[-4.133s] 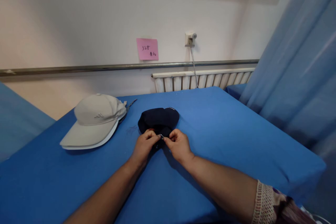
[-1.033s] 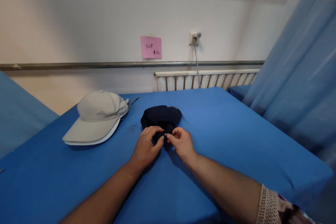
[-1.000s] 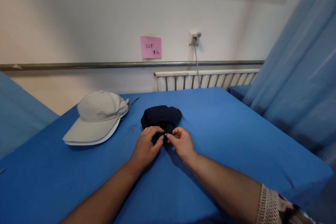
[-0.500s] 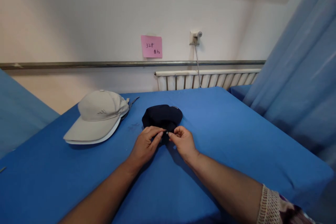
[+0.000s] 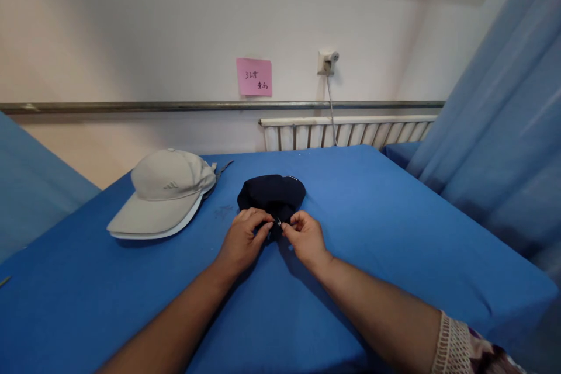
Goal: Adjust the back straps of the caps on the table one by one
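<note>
A dark navy cap (image 5: 267, 191) lies on the blue-covered table in front of me, its near side towards my hands. My left hand (image 5: 245, 236) pinches the cap's back strap from the left, thumb against fingers. From the right, my right hand (image 5: 309, 239) pinches the same strap near its end. Between the fingertips shows a small shiny metal buckle (image 5: 279, 222) on the strap. Its exact shape is too small to make out, and part of the strap is hidden by my fingers.
Light beige caps (image 5: 169, 187), seemingly stacked, sit to the left on the blue table cover (image 5: 372, 216). Behind are a metal rail (image 5: 175, 106), a white radiator (image 5: 350, 131), a pink note (image 5: 254, 76) and a plugged-in socket (image 5: 326, 63). A blue curtain (image 5: 495, 99) hangs at right.
Both hands stay in nearly the same place at the strap. The metal buckle shows slightly more between the fingertips, and the view has shifted a little.
</note>
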`<act>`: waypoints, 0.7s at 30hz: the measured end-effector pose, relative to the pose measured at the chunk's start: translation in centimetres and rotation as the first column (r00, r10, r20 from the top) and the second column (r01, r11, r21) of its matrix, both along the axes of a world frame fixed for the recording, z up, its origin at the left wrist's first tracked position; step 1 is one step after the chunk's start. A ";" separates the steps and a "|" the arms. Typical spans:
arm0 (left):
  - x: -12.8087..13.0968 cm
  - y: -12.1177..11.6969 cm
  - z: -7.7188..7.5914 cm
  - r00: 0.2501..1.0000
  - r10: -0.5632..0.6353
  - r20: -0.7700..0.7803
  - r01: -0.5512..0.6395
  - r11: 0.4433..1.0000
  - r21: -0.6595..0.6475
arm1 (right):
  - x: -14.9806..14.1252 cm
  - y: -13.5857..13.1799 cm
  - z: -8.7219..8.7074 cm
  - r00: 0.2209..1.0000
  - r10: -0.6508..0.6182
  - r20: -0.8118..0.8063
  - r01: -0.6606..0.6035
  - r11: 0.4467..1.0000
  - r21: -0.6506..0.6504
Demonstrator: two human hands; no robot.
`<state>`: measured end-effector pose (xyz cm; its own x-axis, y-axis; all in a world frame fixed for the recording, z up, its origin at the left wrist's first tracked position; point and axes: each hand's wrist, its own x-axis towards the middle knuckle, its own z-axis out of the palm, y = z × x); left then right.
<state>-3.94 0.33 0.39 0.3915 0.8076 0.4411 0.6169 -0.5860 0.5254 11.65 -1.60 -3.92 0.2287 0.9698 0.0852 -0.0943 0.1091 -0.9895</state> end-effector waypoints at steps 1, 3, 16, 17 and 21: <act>0.0 0.0 0.1 1.000 -0.002 -0.024 0.003 1.000 0.013 | 0.0 0.0 0.0 1.000 0.004 0.014 -0.004 1.000 0.001; 0.0 -0.1 0.3 0.998 0.004 -0.059 -0.001 0.999 0.035 | 0.1 0.0 -0.1 0.999 0.010 0.033 -0.011 1.000 0.006; -0.1 -0.1 0.1 0.990 0.004 -0.144 0.009 0.996 0.084 | 0.0 -0.3 0.0 0.990 -0.007 0.144 0.001 0.999 0.037; -0.1 0.0 0.2 0.988 -0.008 -0.154 0.022 0.996 0.089 | 0.1 -0.3 0.0 0.990 -0.003 0.140 -0.002 0.999 0.033; -0.1 -0.1 0.4 0.981 -0.015 -0.195 0.039 0.992 0.118 | 0.1 -0.3 -0.1 0.987 -0.002 0.160 -0.006 0.999 0.046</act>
